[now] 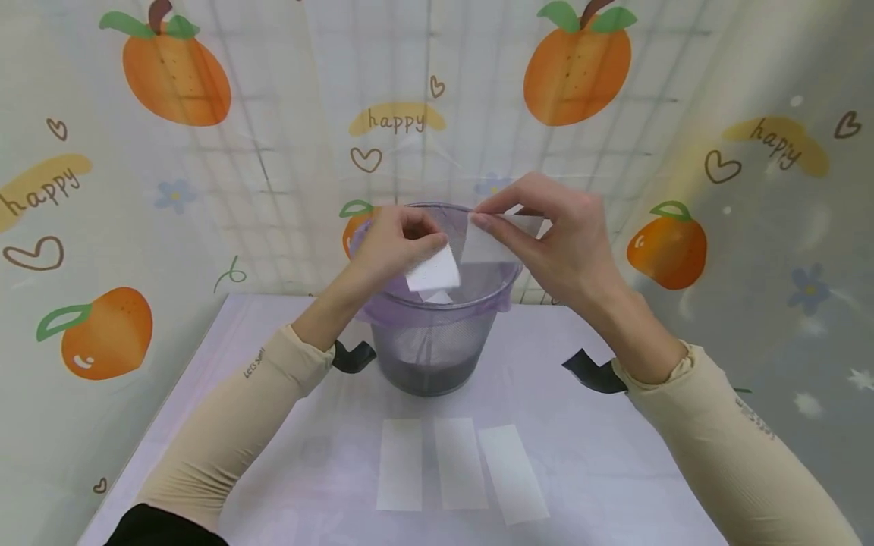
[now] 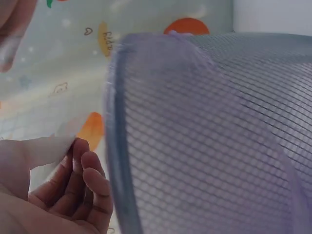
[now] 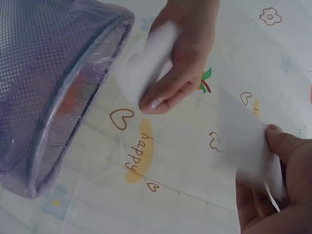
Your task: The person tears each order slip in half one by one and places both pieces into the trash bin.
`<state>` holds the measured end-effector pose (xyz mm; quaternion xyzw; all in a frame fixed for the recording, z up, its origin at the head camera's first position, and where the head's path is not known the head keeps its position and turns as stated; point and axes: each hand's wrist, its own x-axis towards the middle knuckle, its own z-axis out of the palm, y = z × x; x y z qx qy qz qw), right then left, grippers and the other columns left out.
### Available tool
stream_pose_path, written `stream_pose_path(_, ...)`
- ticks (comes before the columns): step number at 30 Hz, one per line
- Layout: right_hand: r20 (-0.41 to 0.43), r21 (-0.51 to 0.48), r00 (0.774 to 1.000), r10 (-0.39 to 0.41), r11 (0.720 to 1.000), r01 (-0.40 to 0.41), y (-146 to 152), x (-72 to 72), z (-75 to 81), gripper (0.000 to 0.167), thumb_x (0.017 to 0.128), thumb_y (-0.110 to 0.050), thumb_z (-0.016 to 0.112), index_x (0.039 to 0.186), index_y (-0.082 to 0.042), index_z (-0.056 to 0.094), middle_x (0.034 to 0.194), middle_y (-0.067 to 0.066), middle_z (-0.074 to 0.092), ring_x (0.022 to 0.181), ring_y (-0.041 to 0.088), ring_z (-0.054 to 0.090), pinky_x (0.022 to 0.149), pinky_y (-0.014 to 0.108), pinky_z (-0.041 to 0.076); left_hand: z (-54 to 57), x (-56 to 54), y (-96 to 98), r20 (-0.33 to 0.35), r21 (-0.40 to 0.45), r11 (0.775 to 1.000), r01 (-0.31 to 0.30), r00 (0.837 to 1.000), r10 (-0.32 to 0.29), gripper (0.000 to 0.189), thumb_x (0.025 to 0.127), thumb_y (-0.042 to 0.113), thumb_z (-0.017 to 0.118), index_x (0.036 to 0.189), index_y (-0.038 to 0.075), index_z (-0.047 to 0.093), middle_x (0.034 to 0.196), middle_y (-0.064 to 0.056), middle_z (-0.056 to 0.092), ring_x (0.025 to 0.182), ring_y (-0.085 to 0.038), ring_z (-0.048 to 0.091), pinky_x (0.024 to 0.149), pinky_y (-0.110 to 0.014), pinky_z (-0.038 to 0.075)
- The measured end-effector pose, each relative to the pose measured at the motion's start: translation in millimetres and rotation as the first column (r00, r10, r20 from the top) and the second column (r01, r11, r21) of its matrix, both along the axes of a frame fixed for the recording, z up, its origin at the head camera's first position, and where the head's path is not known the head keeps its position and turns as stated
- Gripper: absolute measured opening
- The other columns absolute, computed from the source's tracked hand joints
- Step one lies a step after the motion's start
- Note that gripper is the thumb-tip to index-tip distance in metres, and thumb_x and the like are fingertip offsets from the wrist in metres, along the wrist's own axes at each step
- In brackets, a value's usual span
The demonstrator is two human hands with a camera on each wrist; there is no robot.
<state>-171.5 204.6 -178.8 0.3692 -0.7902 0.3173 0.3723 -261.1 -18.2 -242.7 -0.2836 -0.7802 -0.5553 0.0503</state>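
Observation:
Over the mouth of a mesh wastebasket, my left hand pinches a small white piece of paper between thumb and fingers. My right hand pinches another white piece of paper at the bin's right rim. The two pieces hang apart from each other; in the right wrist view both the left piece and the right piece look blurred. Just below the left piece, a white corner of paper shows inside the bin. A purple plastic liner folds over the rim.
Three white paper strips, left, middle and right, lie side by side on the pale table in front of the bin. Behind stands a curtain printed with oranges. Black straps hang at both wrists.

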Motion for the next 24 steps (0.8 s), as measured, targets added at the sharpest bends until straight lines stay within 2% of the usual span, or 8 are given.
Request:
stream_pose_path(4, 0.016, -0.028, 1.000, -0.003, 1.000, 0.003, 2.6, -1.1, 0.7, 0.009, 0.088, -0.006, 0.085, 0.097, -0.008, 0.082, 0.090, 0.002, 0.079, 0.088, 0.000, 0.068, 0.086, 0.020, 0.056, -2.7, -1.9, -1.1, -0.014, -0.042, 0.997, -0.069, 0.998, 0.069, 0.007, 0.093, 0.009, 0.079, 0.087, 0.007, 0.079, 0.082, -0.004, 0.074, 0.073, -0.013, 0.060, 0.066, -0.024, 0.047)
stream_pose_path(9, 0.068, -0.058, 0.996, -0.050, 0.997, 0.054, 6.1, -8.2, -4.5, 0.009, 0.090, -0.009, 0.084, 0.098, -0.012, 0.084, 0.092, -0.003, 0.080, 0.090, 0.003, 0.070, 0.087, 0.021, 0.056, -1.9, 0.0, -0.8, 0.016, -0.037, 0.994, -0.107, 0.994, 0.108, 0.006, 0.094, 0.012, 0.080, 0.090, 0.008, 0.080, 0.085, -0.003, 0.076, 0.076, -0.013, 0.062, 0.068, -0.024, 0.048)
stream_pose_path(15, 0.139, -0.102, 0.985, -0.102, 0.988, 0.117, 9.3, -27.9, -16.0, 0.007, 0.090, -0.014, 0.085, 0.097, -0.014, 0.085, 0.092, -0.003, 0.080, 0.090, 0.004, 0.069, 0.090, 0.018, 0.055, -1.8, 0.6, -3.8, 0.018, -0.044, 0.988, -0.146, 0.989, 0.147, 0.006, 0.093, 0.014, 0.080, 0.090, 0.009, 0.081, 0.087, -0.003, 0.077, 0.077, -0.014, 0.064, 0.070, -0.026, 0.049)
stream_pose_path(24, 0.162, -0.140, 0.974, -0.160, 0.973, 0.183, 10.9, -55.9, -32.5, 0.005, 0.092, -0.013, 0.083, 0.097, -0.012, 0.084, 0.093, 0.002, 0.080, 0.094, 0.011, 0.070, 0.087, 0.018, 0.055, -4.9, -3.8, -11.4, -0.012, -0.009, 0.977, -0.211, 0.977, 0.211, 0.006, 0.092, 0.015, 0.082, 0.091, 0.009, 0.083, 0.089, -0.004, 0.078, 0.075, -0.013, 0.064, 0.068, -0.025, 0.048)
